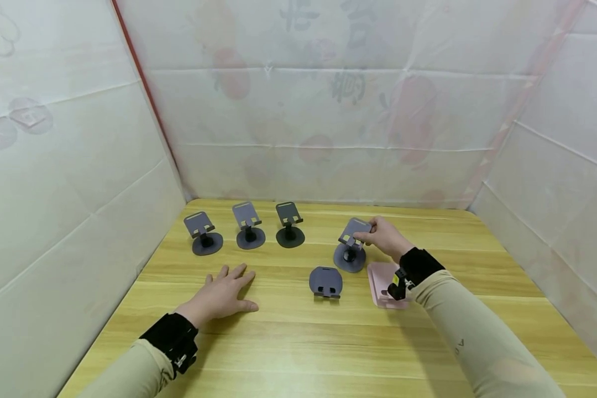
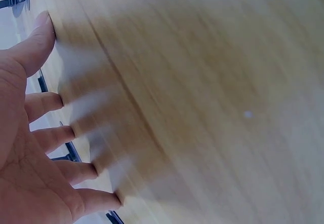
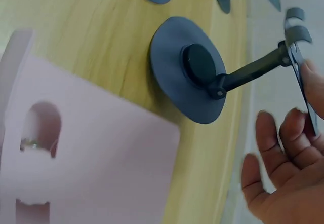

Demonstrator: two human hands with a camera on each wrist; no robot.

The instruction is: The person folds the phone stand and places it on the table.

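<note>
My right hand point(image 1: 382, 234) pinches the tilted top plate of a grey phone stand point(image 1: 350, 246) that stands upright on its round base on the wooden table point(image 1: 298, 342). In the right wrist view the thumb and fingers of that hand point(image 3: 294, 108) close on the plate's edge above the base point(image 3: 187, 77). My left hand point(image 1: 223, 294) lies flat on the table with its fingers spread and holds nothing; in the left wrist view its fingers point(image 2: 48, 133) press on the bare wood point(image 2: 202, 107). A folded grey stand point(image 1: 325, 282) lies between the hands.
Three more grey stands point(image 1: 203, 234) point(image 1: 249, 226) point(image 1: 289, 224) stand upright in a row at the back left. A pink folded stand point(image 1: 384, 283) point(image 3: 86, 153) lies flat under my right wrist. White sheeted walls point(image 1: 69, 182) close in the table on three sides.
</note>
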